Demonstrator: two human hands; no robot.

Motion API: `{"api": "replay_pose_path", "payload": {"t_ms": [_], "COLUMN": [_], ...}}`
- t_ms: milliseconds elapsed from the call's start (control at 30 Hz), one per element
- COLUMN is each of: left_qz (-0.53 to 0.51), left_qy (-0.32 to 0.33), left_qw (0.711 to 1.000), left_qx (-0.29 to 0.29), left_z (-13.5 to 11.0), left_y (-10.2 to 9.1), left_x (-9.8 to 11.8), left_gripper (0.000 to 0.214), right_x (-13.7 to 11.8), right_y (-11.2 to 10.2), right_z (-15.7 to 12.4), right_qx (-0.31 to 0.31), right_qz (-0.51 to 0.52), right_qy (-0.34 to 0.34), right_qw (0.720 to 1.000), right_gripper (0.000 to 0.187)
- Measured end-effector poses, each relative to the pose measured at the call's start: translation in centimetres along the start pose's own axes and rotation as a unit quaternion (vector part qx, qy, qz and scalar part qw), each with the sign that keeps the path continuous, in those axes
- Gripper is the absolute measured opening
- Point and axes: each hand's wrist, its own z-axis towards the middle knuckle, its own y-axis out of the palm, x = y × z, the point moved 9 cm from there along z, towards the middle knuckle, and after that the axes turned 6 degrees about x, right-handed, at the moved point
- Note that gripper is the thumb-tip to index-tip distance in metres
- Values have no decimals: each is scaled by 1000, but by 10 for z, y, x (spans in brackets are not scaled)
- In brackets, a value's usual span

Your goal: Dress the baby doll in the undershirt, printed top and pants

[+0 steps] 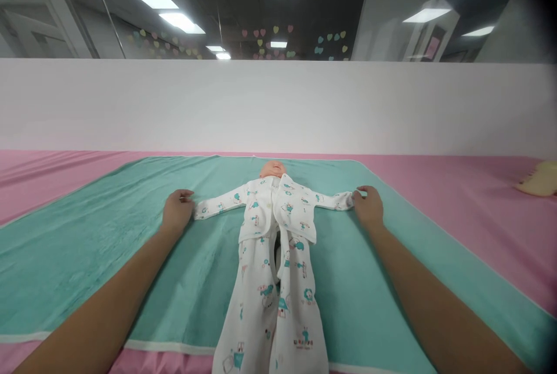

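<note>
A baby doll (272, 169) lies on its back with its head at the far end. It wears a white printed jacket (259, 207), and both sleeves stretch out sideways. White printed trousers (256, 298) extend toward me, with a dark gap showing between jacket and legs. My left hand (177, 210) is closed at the end of the left-hand sleeve (220, 204); its grip is partly hidden. On the other side, my right hand (369, 207) pinches the cuff of the right-hand sleeve (335, 201). The doll's own hands are not visible.
Under the doll is a teal blanket (174, 281) with a pale edge, spread over a pink sheet (474, 206). A white panel (278, 107) rises behind, below dark glass with heart stickers (275, 30). A yellow object (538, 179) lies at the far right.
</note>
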Motion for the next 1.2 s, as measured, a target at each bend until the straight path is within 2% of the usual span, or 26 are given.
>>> {"api": "replay_pose_path", "payload": {"t_ms": [100,200,300,400,467,500,533,567,600,667,767,900,1067,1133,1200], "left_qz": [99,89,50,36,28,42,59,84,109,151,204,232,254,274,287], "left_qy": [118,158,209,227,250,267,298,333,359,399,430,433,457,461,468], "left_qw": [988,982,959,919,885,869,868,863,862,856,841,832,810,807,801], "left_qx": [10,-59,-185,-320,-392,-414,-394,-369,-340,-291,-258,-259,-264,-247,-241], "left_z": [-13,-50,-119,-202,-255,-276,-290,-300,-308,-318,-329,-331,-313,-303,-303], "left_y": [1,10,9,-12,-30,-37,-45,-50,-52,-49,-38,-38,-57,-65,-70], "left_x": [25,53,91,109,110,107,106,106,106,110,124,140,144,144,143], "left_gripper": [26,21,17,20,33,56,77,87,88,73,49,36,48,52,54], "right_x": [-44,-81,-121,-163,-184,-190,-194,-195,-196,-195,-190,-189,-196,-200,-205], "right_y": [-7,-1,-2,-24,-49,-62,-73,-80,-87,-95,-97,-101,-124,-132,-132], "right_z": [-24,-60,-105,-163,-208,-230,-253,-275,-297,-330,-351,-340,-306,-304,-317], "right_qx": [6,-55,-129,-217,-269,-288,-312,-334,-344,-347,-316,-274,-213,-200,-212], "right_qz": [-22,4,45,121,173,185,181,162,140,91,20,-33,-83,-86,-78], "right_qy": [-118,-167,-218,-294,-339,-349,-364,-378,-400,-435,-438,-421,-429,-443,-481], "right_qw": [993,984,966,923,885,873,859,849,838,826,841,864,874,870,847], "right_gripper": [23,21,21,21,18,17,16,19,27,41,40,41,37,38,39]}}
